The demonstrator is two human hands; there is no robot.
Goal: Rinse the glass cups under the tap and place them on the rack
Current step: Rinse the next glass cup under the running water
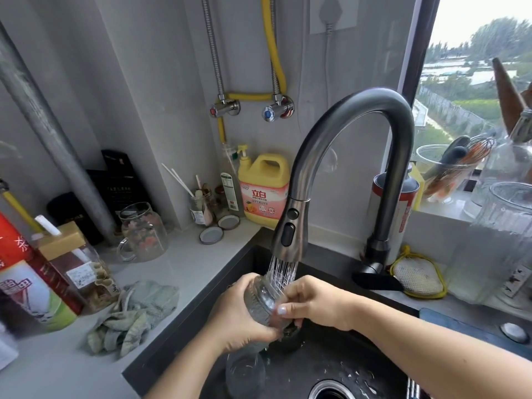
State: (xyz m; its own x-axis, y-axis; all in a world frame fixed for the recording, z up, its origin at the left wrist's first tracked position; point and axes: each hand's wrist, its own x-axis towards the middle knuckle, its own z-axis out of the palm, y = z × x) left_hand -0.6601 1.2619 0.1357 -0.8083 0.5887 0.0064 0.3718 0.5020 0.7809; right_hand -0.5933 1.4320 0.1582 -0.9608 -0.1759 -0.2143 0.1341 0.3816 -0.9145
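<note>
A clear ribbed glass cup is tilted under the spray from the dark grey tap, over the black sink. My left hand wraps around its left side and base. My right hand grips its right side, thumb across the glass. A second clear glass cup stands in the sink just below my left wrist. No rack shows in this view.
On the grey counter at left lie a crumpled green cloth, a glass mug, jars and cartons. A yellow detergent jug stands in the corner. A mesh sponge and tall glassware sit at right by the window.
</note>
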